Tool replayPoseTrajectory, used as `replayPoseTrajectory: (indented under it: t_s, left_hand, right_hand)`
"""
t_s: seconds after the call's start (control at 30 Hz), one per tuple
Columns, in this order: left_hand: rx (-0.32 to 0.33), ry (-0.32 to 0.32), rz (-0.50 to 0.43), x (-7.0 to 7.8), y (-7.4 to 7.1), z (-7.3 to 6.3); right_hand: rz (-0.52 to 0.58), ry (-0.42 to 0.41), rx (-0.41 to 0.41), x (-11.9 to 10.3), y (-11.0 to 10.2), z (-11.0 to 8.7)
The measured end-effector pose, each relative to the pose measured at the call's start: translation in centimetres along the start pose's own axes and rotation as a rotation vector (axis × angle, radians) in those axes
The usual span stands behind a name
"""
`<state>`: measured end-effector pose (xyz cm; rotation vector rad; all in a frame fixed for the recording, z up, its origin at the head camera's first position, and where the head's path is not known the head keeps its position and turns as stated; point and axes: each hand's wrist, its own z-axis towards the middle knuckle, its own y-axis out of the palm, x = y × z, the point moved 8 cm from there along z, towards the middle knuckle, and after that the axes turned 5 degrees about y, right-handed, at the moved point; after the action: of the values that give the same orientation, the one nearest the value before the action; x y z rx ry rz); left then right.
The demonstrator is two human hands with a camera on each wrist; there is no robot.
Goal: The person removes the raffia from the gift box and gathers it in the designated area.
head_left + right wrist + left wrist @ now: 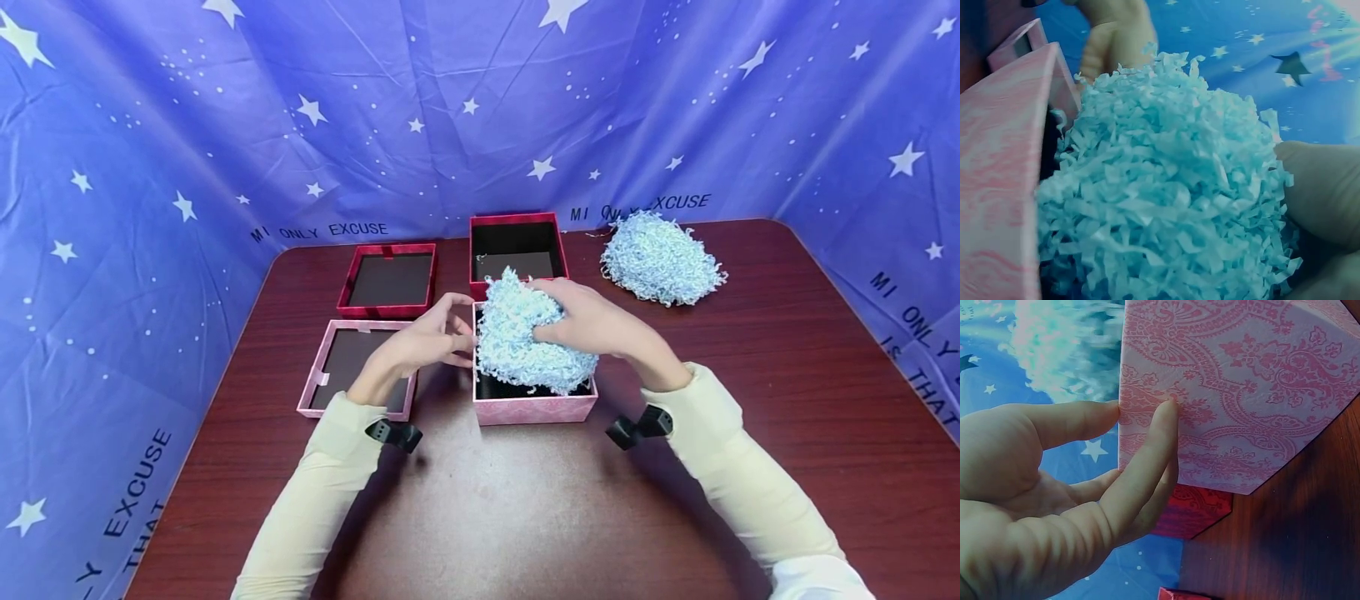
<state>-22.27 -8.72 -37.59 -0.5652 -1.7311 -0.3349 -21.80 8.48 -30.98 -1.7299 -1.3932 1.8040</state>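
A bundle of pale blue shredded paper (517, 342) fills much of the open pink patterned box (536, 410), heaped above its rim. My right hand (600, 323) grips the bundle from the right, thumb and fingers sunk into the strands. In the right wrist view the shredded paper (1160, 187) bulges past the box wall (1004, 175), hiding most of the fingers. At the box's left side my left hand (420, 343) touches the outer wall and rim with its fingertips. The left wrist view shows these fingers (1154, 444) fairly straight against the patterned wall (1241, 381).
Behind the pink box stands an open red box (517, 287), dark inside, with a few strands in it. A red lid (386, 312) and a pink lid (315, 412) lie to the left. Another shredded paper heap (660, 258) sits at the table's back right, near the starry curtain (480, 150).
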Motion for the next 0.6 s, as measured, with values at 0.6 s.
replayPoseTrajectory:
  t_s: [0.6]
  left_hand:
    - [0.025,-0.02,-0.02,0.1,0.1,-0.1]
  right_hand:
    - [0.129,0.048,0.204,2.0,-8.6,-5.1]
